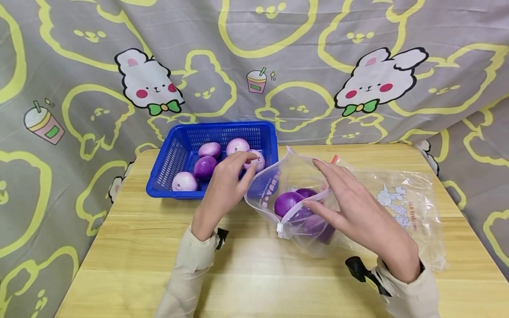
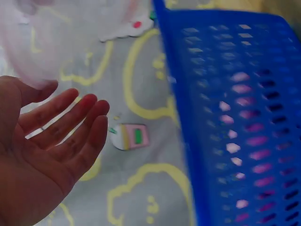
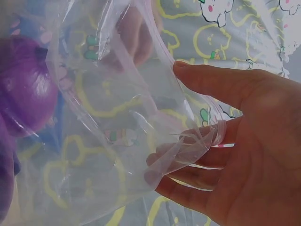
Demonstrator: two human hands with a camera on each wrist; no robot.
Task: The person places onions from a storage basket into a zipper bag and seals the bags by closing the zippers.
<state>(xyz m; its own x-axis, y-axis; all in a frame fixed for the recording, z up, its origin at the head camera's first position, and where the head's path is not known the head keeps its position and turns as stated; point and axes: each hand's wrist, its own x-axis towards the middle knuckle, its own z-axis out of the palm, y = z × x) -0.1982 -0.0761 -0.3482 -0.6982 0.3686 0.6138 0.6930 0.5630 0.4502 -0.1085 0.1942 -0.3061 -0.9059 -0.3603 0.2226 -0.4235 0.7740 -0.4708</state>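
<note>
A blue plastic basket (image 1: 175, 154) at the table's back left holds several pale and purple onions (image 1: 205, 167). My left hand (image 1: 247, 162) reaches over its near right corner with straight fingers close to a pale onion (image 1: 258, 160). The left wrist view shows this left hand (image 2: 61, 127) with a bare palm beside the basket wall (image 2: 235, 117). My right hand (image 1: 323, 190) pinches the rim of a clear zip bag (image 1: 397, 198) and keeps its mouth wide. Purple onions (image 1: 287, 202) lie inside. In the right wrist view, the bag rim (image 3: 214, 134) bunches between my thumb and fingers (image 3: 197, 179).
The light wooden table (image 1: 254, 274) ends at a grey cartoon-print cloth (image 1: 302, 66) hanging behind and at both sides. The bag stretches to the right across the table. A red slider (image 1: 335, 158) shows at the bag's far rim.
</note>
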